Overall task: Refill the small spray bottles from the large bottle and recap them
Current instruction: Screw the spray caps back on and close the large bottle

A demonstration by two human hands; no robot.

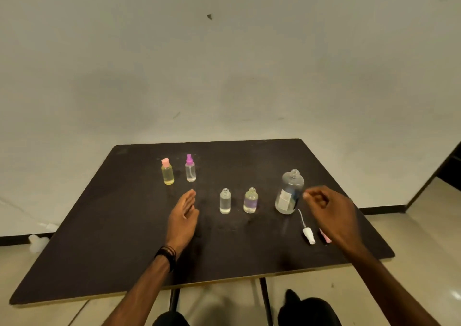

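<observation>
Large bottle (289,193): standing uncapped on the bench (99,250), right of two open small bottles (225,201).
Left hand (183,216): hovering, fingers straight.
Right hand (329,211): fingers curling loosely beside the large bottle, holding nothing.
Obstructions: white sprayer (308,233) lying by the right hand; capped bottles (167,172) standing behind.

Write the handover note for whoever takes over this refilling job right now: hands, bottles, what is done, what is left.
Left hand: open, above the table, holding nothing.
Right hand: fingers loosely curled beside the large bottle, apparently not gripping it.
Large bottle: uncapped, upright.
Two open small bottles stand mid-table, both holding liquid.
White sprayer and pink cap lie near the right hand.
Done: yellow bottle and purple-sprayer bottle stand capped at the back.
Left: top up the open two if needed, recap them.
</observation>
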